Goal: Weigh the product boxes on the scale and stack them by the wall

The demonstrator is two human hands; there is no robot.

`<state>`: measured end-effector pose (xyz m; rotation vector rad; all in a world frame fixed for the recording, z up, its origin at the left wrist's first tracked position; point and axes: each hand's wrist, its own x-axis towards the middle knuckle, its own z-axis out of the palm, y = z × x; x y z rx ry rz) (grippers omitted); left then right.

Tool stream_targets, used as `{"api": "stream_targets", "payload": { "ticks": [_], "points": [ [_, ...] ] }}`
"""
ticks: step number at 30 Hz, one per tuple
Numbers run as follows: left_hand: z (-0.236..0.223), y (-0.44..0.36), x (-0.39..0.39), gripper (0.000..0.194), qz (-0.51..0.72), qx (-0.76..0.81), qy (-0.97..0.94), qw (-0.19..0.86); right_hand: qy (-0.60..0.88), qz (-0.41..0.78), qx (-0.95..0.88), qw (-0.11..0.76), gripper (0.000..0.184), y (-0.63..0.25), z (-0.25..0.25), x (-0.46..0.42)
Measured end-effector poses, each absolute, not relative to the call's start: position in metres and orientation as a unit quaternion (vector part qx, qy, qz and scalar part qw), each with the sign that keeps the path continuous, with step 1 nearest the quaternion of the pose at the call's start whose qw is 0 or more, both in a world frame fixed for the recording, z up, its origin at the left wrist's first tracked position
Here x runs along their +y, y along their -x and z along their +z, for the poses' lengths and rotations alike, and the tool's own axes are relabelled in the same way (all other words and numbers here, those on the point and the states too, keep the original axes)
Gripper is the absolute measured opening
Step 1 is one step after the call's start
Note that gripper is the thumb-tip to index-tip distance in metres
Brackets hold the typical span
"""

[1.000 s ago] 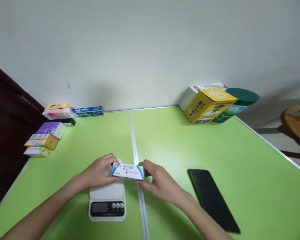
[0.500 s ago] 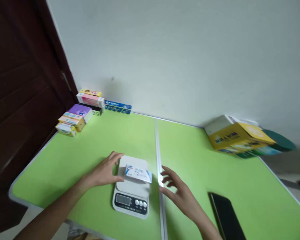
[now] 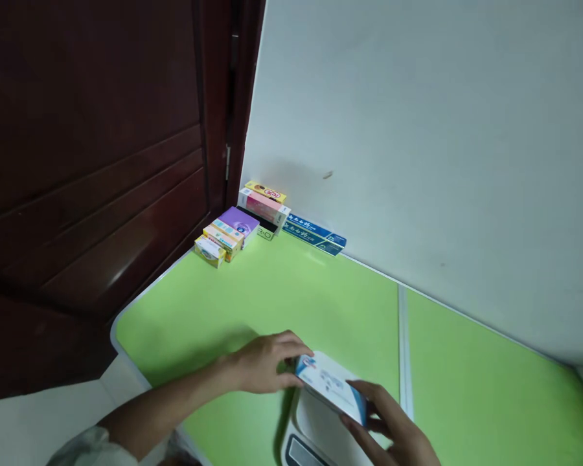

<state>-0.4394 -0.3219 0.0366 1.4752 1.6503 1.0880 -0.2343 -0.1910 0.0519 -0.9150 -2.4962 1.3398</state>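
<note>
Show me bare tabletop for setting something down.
Free: green tabletop right of the pale seam, in front of the wall; also between the cartons and left hand. Crowded: the corner by the door, and the scale, where right hand and left hold the box.

The letters "R" and "O" are displayed on the black box (image 3: pixel 263 227) at 11 o'clock from the held box (image 3: pixel 331 387), whose print is blurred; white Chinese characters are borne by blue packaging (image 3: pixel 313 235) at 12 o'clock.
</note>
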Motion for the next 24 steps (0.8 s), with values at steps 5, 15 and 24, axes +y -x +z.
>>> {"api": "stream_targets", "payload": {
  "ticks": [5,15,24],
  "points": [
    [0.024,0.508,-0.372,0.045,0.514,0.710,-0.404,0.262,0.198,0.501,-0.839,0.073,0.027,0.340,0.048,-0.218],
    [-0.028,0.652,-0.399,0.040,0.578,0.797,-0.162,0.068,0.259,0.522,-0.797,0.158,0.037,0.532,-0.011,-0.292],
    [-0.048,0.678,-0.371,0.047,0.592,0.792,-0.137,0.064,0.306,0.558,-0.754,0.161,0.040,0.552,-0.032,-0.287]
  ]
}}
